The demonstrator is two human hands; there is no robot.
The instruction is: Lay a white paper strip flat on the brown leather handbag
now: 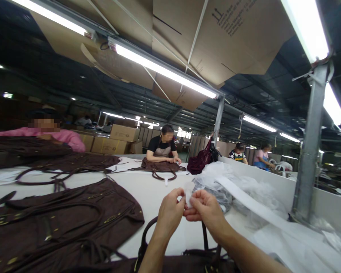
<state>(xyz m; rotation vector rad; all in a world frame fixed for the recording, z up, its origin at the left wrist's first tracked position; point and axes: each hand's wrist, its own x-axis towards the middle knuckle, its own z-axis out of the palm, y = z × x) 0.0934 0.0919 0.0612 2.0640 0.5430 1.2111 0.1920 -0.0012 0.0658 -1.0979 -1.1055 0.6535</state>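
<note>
My left hand [169, 213] and my right hand [205, 209] meet above the white table [147, 189], fingers pinched together on a small white piece [188, 194] of paper or plastic held between them. Just below my wrists lies a dark brown handbag [184, 261] with its looped handle standing up. A flat brown handbag [59, 223] with gold studs lies on the table to my left.
A heap of clear plastic bags [238, 189] and white strips fills the right side. A grey metal post [309, 151] stands at right. Other workers sit across the table with brown bags [159, 167]. Cardboard boxes [124, 133] stand behind them.
</note>
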